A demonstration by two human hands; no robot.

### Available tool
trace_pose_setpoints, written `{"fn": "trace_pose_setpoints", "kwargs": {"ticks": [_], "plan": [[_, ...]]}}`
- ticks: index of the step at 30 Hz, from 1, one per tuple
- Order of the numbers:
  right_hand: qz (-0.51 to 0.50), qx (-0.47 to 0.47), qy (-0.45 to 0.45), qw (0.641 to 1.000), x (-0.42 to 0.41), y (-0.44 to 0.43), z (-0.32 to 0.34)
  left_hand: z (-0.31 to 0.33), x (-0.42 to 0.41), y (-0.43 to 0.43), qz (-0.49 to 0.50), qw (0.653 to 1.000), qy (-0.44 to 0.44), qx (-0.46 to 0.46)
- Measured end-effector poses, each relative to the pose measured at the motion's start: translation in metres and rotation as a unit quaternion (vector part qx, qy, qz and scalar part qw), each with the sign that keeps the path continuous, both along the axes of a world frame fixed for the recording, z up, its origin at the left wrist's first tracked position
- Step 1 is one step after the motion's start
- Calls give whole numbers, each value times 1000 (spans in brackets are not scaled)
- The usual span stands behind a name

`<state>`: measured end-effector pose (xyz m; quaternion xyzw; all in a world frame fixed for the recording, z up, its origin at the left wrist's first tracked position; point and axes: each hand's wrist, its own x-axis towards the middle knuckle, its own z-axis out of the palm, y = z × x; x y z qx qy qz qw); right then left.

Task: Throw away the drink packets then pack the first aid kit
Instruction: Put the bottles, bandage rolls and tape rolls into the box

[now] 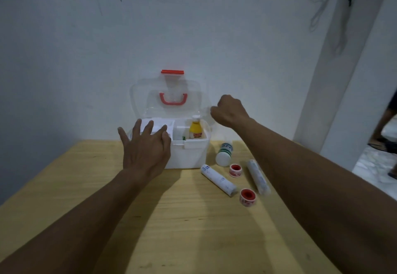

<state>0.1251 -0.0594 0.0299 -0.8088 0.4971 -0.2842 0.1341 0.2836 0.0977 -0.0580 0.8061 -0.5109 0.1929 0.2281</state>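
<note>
Open first aid kit at the back of the wooden counter, both hands near it.

The first aid kit point(184, 153) stands with its clear lid point(169, 95) up; inside is one yellow bottle point(196, 130). On the counter point(86, 187) to its right lie one white bottle point(224, 154), two wrapped bandage rolls point(218, 180) and two red tape rolls point(247, 197). The left hand point(146, 147) is open, fingers spread, resting on the kit's left front rim. The right hand point(228, 110) is curled closed at the lid's right edge; whether it grips the lid I cannot tell.
</note>
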Motion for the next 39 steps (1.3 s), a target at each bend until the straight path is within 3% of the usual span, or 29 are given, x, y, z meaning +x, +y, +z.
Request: {"fn": "trace_pose_setpoints", "kwargs": {"ticks": [9, 14, 23, 32, 35, 39], "plan": [[-54, 171, 120, 976, -22, 0, -32, 0, -1, -1, -15, 1000, 16, -10], [-45, 219, 99, 970, -26, -2, -40, -4, -3, 1, -24, 1000, 7, -12], [-30, 121, 26, 992, -44, 11, -2, -3, -4, 1, -19, 1000, -9, 9], [71, 0, -102, 992, -32, 47, 64, -2, -6, 4, -13, 1000, -9, 19], [108, -21, -89, 990, -16, 58, 63, -2, -6, 4, -14, 1000, -9, 18], [140, -58, 0, 988, 3, 62, 41, -3, -4, 4, -17, 1000, -6, 17]]}}
